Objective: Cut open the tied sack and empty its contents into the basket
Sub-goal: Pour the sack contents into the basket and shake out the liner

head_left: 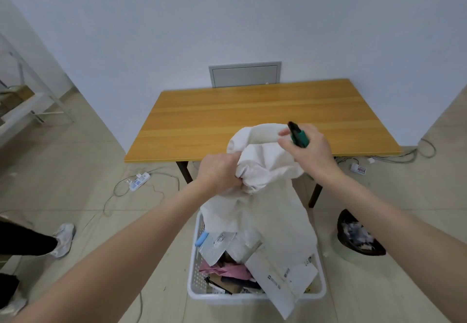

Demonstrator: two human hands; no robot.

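Fingers (228, 157) of my left hand (217, 172) are clenched into a bunched fold of the off-white cloth sack (267, 196), while my right hand (309, 152) grips a green-and-black utility cutter (298, 135) just beside the cloth's upper edge. Closest to me, the white perforated plastic basket (194, 272) sits on the floor, filled with white and grey mailer parcels (280, 274) and a pink packet (225, 271). The sack hangs upended above it, its open end down among the parcels. I judge the cutting done and most of the emptying too; what is left is to shake out anything caught inside and lift the sack clear. Beyond stands the wooden tabletop (227, 117), then a grey wall panel (244, 74).
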